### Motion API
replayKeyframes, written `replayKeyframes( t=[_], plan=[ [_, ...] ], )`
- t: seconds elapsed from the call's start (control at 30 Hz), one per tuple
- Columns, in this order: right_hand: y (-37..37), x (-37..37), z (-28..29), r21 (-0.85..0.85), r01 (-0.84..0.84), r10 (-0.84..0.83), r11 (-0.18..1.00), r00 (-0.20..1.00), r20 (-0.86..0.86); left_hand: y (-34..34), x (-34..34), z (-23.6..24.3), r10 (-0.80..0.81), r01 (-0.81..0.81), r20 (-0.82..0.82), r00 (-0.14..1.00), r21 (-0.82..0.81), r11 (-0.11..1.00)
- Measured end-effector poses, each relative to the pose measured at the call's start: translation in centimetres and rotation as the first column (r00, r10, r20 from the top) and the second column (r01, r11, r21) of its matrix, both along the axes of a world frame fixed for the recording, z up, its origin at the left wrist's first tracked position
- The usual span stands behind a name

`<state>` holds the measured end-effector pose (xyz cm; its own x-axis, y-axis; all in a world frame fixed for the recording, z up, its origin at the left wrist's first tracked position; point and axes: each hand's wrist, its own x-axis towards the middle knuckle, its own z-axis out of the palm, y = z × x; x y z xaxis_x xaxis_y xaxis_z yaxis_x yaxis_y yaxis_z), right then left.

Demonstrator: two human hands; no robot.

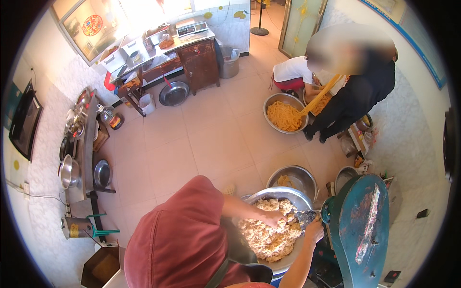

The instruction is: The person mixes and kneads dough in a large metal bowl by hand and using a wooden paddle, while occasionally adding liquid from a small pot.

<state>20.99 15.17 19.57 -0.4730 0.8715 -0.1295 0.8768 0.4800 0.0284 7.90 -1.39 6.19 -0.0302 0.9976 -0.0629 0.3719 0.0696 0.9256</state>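
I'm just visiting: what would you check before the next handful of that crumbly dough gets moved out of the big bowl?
1. Left hand on the crumbly dough: ok, it rests on top of the heap.
2. Right hand at the bowl's far side by the metal scraper: ok; whether it grips the scraper, cannot tell.
3. Big steel bowl has dough left: ok, a full heap.
4. Bowl seated steadily: cannot tell, its base is hidden.
5. Green machine close beside the right hand: cannot tell whether it is running.
6. Other people out of the way: ok, they work at a noodle bowl across the floor.
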Motion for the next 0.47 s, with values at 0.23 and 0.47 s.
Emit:
replayKeyframes(
  t=[0.23,0.47],
  plan=[
    [0.2,0.8,-2.4,-0.021,0.004,-0.005,1.000,1.000,-0.022,0.3,0.9,0.4,-0.103,0.104,0.009,0.995,-0.127,0.986],
    [-1.3,1.5,-1.7,-0.120,-0.044,0.036,0.992,0.997,-0.065,1.4,1.9,2.5,-0.149,0.148,0.002,0.989,-0.164,0.975]
  ],
)
